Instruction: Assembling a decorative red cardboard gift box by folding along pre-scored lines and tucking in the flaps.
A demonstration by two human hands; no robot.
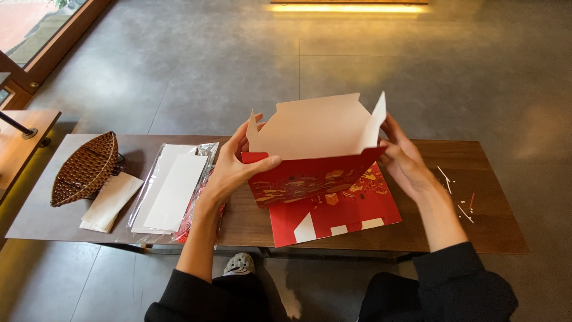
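Both my hands hold a red printed cardboard box blank [310,179] above a dark wooden table [494,232]. Its pale inner side [316,128] faces me, with flaps folded up at the left and right ends. My left hand [235,167] grips the left end, thumb across the red front panel. Around the right end, my right hand [405,161] has its fingers behind the upright side flap. A second red blank [351,217] lies flat on the table under the held one.
A clear plastic sleeve with white card sheets [173,188] lies left of my hands. Further left are a folded white napkin [110,203] and a brown woven basket [83,170]. Small paper strips [459,197] are scattered at the right end. Grey floor lies beyond.
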